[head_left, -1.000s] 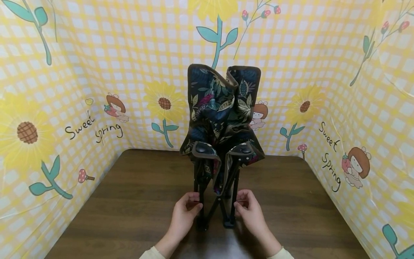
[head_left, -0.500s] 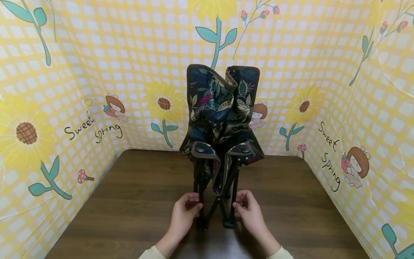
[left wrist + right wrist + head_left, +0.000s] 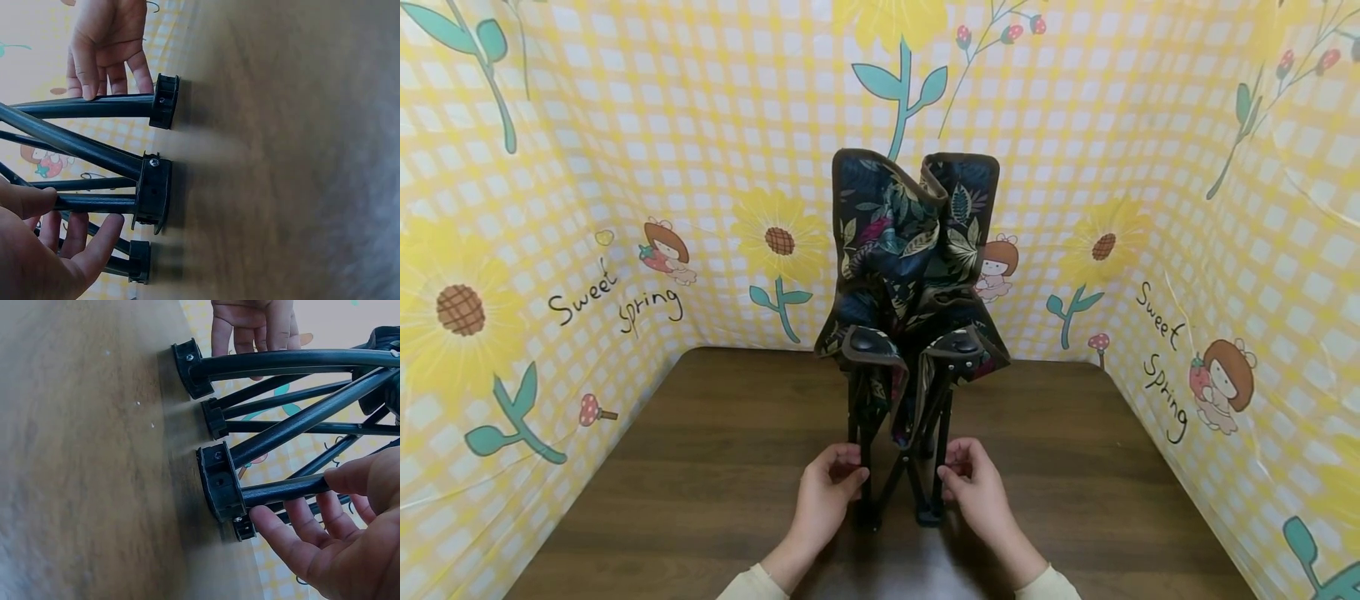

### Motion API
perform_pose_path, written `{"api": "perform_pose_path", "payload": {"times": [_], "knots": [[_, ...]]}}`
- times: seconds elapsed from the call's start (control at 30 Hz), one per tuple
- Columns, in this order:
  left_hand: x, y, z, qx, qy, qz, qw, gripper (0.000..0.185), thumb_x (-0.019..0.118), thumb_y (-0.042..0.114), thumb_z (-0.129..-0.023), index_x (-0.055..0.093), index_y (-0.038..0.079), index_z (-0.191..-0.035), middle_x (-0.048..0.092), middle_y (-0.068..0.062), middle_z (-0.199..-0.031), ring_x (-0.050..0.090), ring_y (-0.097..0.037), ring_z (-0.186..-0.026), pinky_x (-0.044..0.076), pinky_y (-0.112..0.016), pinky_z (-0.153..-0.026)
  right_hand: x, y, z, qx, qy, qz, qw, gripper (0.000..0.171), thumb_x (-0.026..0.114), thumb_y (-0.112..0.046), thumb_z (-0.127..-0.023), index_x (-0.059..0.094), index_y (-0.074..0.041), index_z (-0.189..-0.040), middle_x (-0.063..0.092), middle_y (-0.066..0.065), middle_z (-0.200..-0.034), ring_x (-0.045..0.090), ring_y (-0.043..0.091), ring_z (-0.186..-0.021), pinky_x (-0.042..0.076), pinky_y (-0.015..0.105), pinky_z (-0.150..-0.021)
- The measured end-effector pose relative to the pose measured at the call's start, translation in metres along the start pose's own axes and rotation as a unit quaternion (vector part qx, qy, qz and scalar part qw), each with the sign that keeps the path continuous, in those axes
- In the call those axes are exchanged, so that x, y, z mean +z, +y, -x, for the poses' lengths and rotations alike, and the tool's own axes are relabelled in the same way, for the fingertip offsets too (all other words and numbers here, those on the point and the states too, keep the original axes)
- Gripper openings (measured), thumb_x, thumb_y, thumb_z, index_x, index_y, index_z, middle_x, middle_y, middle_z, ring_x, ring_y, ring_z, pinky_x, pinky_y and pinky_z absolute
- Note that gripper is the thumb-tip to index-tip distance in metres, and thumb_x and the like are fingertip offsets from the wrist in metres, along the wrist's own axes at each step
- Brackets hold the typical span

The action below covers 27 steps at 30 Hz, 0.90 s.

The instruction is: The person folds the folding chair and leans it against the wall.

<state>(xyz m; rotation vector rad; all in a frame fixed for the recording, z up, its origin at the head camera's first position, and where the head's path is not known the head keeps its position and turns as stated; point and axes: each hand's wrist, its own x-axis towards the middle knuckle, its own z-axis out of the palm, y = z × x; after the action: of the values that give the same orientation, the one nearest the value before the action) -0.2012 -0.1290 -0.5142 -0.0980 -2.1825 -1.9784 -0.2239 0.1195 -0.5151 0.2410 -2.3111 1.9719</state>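
A small folding chair (image 3: pixel 880 242) with dark leaf-print fabric and black metal legs stands upright in the middle of the table, its frame drawn together and its backrest creased inward. My left hand (image 3: pixel 822 496) holds the left front leg low down, thumb at the front and fingers behind. On the other side, my right hand (image 3: pixel 983 492) pinches the right front leg in the same way. Close up in the left wrist view, a black plastic foot (image 3: pixel 152 194) sits just beyond my fingertips. The right wrist view likewise has a foot (image 3: pixel 220 487) resting on the tabletop.
The dark wooden table (image 3: pixel 715 475) spreads around the chair. A yellow checked cloth (image 3: pixel 730 150) with sunflowers and cartoon figures rises close behind the table and along both sides.
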Motion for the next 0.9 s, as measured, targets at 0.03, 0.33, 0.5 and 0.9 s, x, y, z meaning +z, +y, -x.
{"api": "perform_pose_path", "payload": {"times": [0.03, 0.33, 0.5, 0.9], "knots": [[0.000, -0.001, -0.001, 0.002, 0.001, 0.001, 1.0000, 0.025, 0.074, -0.006, -0.089, 0.069, 0.004, -0.112, 0.068, -0.015, -0.106, 0.068, -0.022, -0.086, 0.064, -0.033, -0.065, 0.000, 0.000, 0.000, -0.003, -0.001, 0.001, 1.000, 0.028, 0.070, 0.006, -0.091, 0.056, -0.002, -0.114, 0.059, 0.017, -0.106, 0.062, 0.019, -0.086, 0.063, 0.044, -0.064], [0.002, -0.005, -0.004, 0.021, 0.002, 0.004, 0.9998, 0.025, 0.073, -0.004, -0.091, 0.067, 0.000, -0.114, 0.068, -0.020, -0.108, 0.069, -0.022, -0.089, 0.063, -0.033, -0.065, 0.001, 0.002, -0.006, -0.003, 0.000, -0.007, 1.000, 0.029, 0.070, 0.007, -0.091, 0.056, -0.001, -0.115, 0.060, 0.018, -0.107, 0.062, 0.019, -0.085, 0.062, 0.041, -0.062], [0.003, -0.005, -0.007, 0.018, 0.006, 0.002, 0.9998, 0.025, 0.073, -0.003, -0.091, 0.068, 0.000, -0.115, 0.068, -0.019, -0.109, 0.068, -0.024, -0.093, 0.064, -0.041, -0.068, 0.002, 0.003, -0.009, 0.000, 0.004, -0.009, 1.000, 0.030, 0.070, 0.007, -0.090, 0.056, -0.001, -0.115, 0.060, 0.018, -0.106, 0.062, 0.021, -0.085, 0.062, 0.039, -0.061], [0.006, 0.011, -0.011, 0.009, 0.019, -0.004, 0.9998, 0.026, 0.070, -0.010, -0.091, 0.066, -0.006, -0.116, 0.066, -0.027, -0.111, 0.066, -0.038, -0.097, 0.064, -0.049, -0.069, 0.005, 0.001, -0.018, 0.010, 0.004, 0.019, 1.000, 0.028, 0.066, 0.012, -0.091, 0.054, 0.003, -0.115, 0.059, 0.020, -0.105, 0.061, 0.020, -0.083, 0.062, 0.047, -0.064]]}}
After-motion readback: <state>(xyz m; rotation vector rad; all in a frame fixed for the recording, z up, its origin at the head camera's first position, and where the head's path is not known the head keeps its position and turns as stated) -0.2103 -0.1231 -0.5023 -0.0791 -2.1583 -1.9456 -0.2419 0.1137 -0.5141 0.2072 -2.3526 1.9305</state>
